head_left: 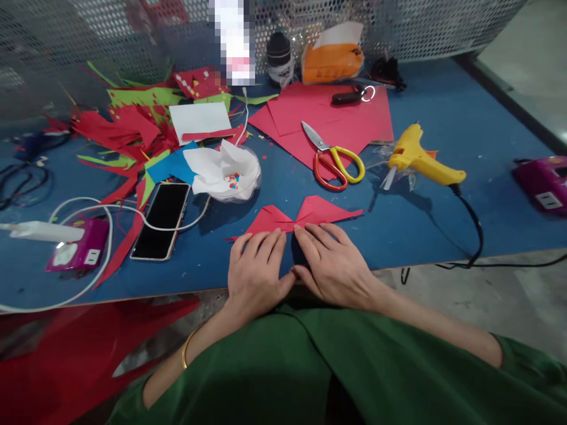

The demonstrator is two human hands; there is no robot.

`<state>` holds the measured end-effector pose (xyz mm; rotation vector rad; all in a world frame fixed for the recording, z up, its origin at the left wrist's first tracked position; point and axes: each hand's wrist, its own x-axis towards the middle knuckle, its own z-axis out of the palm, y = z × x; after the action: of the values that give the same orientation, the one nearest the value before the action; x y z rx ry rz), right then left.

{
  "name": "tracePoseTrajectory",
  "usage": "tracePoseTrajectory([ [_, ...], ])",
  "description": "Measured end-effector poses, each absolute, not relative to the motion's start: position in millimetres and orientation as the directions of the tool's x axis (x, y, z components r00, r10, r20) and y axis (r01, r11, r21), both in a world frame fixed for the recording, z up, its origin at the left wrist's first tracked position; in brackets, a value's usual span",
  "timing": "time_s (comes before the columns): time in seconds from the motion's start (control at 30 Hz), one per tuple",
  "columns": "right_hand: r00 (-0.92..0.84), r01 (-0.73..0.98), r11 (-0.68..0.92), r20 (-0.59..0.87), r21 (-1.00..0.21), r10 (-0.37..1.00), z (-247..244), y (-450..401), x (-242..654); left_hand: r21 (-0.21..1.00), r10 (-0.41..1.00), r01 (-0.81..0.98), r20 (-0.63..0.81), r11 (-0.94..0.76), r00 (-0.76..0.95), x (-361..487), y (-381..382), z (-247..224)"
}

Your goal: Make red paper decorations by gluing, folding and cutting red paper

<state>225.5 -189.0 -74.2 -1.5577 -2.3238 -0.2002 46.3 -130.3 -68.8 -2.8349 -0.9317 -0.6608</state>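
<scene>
A folded red paper [316, 209] with two pointed wings lies on the blue table [443, 230] near its front edge. My left hand [257, 268] rests palm down, its fingertips on the lower edge of the left wing. On the right wing's lower edge lie the fingertips of my right hand [332, 262]. Both hands are flat with fingers stretched out, and the two thumbs nearly meet below the paper. Scissors [330, 159] with red and yellow handles lie open just behind the paper. What is under the palms is hidden.
A yellow glue gun [425, 159] with a black cable stands right. Red sheets [310, 118] lie behind the scissors. At left are a phone [162, 221], a tissue-lined bowl [239, 171], paper scraps [128, 127] and a purple socket box [80, 245] with a white cable.
</scene>
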Motion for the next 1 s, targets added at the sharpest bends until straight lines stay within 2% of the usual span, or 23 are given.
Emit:
tracePoseTrajectory([
  [0.2, -0.331, 0.918, 0.379, 0.305, -0.115, 0.893, -75, -190, 224, 0.067, 0.553, 0.582, 0.416, -0.810, 0.722, 44, -129, -73],
  [0.33, -0.321, 0.908, 0.378, 0.283, -0.178, 0.904, -71, -188, 226, 0.122, 0.576, 0.578, 0.382, -0.807, 0.723, 44, -130, -69],
  [0.53, -0.119, 0.921, 0.268, 0.450, -0.283, 0.885, -61, -189, 247, 0.209, 0.553, 0.513, 0.260, -0.833, 0.792, 57, -103, -45],
  [0.67, -0.011, 0.935, 0.179, 0.482, -0.305, 0.876, -66, -197, 264, 0.181, 0.533, 0.515, 0.468, -0.838, 0.705, 63, -66, -20],
  [0.77, 0.046, 0.937, 0.140, 0.511, -0.319, 0.858, -74, -207, 273, 0.145, 0.590, 0.662, 0.617, -0.735, 0.520, 66, -49, -4],
  [0.87, 0.104, 0.931, 0.118, 0.563, -0.345, 0.820, -80, -217, 281, 0.139, 0.639, 0.740, 0.624, -0.658, 0.451, 71, -43, 10],
  [0.93, 0.127, 0.929, 0.118, 0.600, -0.351, 0.790, -79, -221, 286, 0.173, 0.607, 0.652, 0.592, -0.738, 0.530, 76, -43, 16],
  [1.0, 0.139, 0.926, 0.119, 0.615, -0.359, 0.776, -75, -222, 289, 0.291, 0.562, 0.492, 0.568, -0.821, 0.602, 82, -47, 17],
])
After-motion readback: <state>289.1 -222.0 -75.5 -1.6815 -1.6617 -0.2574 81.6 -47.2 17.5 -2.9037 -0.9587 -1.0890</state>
